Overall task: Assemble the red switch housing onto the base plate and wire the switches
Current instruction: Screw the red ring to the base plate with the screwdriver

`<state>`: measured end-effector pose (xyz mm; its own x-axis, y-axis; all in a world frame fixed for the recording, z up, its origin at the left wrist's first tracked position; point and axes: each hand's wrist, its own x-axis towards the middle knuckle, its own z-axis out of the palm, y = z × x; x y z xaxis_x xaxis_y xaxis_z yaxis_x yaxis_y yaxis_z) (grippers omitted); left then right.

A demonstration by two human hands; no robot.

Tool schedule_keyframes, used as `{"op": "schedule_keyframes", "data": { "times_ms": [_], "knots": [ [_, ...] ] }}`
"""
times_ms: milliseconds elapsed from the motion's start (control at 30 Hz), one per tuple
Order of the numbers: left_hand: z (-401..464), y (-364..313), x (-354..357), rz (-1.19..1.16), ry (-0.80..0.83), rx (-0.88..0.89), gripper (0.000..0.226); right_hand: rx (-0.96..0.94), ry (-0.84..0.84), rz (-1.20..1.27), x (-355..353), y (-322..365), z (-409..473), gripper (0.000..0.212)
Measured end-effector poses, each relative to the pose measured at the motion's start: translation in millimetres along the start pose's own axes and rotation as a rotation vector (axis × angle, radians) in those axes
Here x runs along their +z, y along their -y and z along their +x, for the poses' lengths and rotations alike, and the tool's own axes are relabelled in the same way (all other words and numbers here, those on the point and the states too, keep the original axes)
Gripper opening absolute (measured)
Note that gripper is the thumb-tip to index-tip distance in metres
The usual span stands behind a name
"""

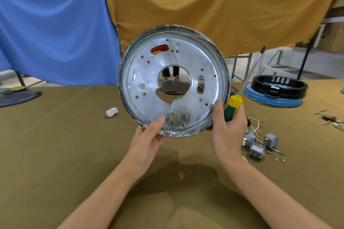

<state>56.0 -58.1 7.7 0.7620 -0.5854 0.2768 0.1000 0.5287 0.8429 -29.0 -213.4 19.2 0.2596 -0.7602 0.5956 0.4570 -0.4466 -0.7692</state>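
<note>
Both hands hold the base plate up in front of me.

My left hand (147,141) grips the near-left rim of the round metal base plate (173,80), thumb on its face. My right hand (228,130) pinches the near-right rim with the thumb and also holds a yellow-green screwdriver (242,89), tip pointing up and far. Red housing (159,48) shows through a slot in the plate. Grey switches (257,144) with wires lie on the table (55,154), right of my hand.

You see a silver base plate (186,83) showing red through its holes, a yellow-green screwdriver handle (233,107), grey switches (257,144), and an olive tablecloth (65,145).
</note>
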Motion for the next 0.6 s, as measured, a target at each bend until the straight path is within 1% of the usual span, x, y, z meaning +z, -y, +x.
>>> {"op": "schedule_keyframes", "data": {
  "times_ms": [200, 600],
  "knots": [
    [-0.9, 2.0, -1.0, 0.010, 0.022, -0.012, 0.056, -0.019, -0.013, 0.024, 0.7, 0.9, 0.5, 0.015],
    [-0.4, 3.8, -3.5, 0.023, 0.009, 0.013, 0.058, 0.019, 0.011, 0.027, 0.0, -0.2, 0.6, 0.016]
  ]
}}
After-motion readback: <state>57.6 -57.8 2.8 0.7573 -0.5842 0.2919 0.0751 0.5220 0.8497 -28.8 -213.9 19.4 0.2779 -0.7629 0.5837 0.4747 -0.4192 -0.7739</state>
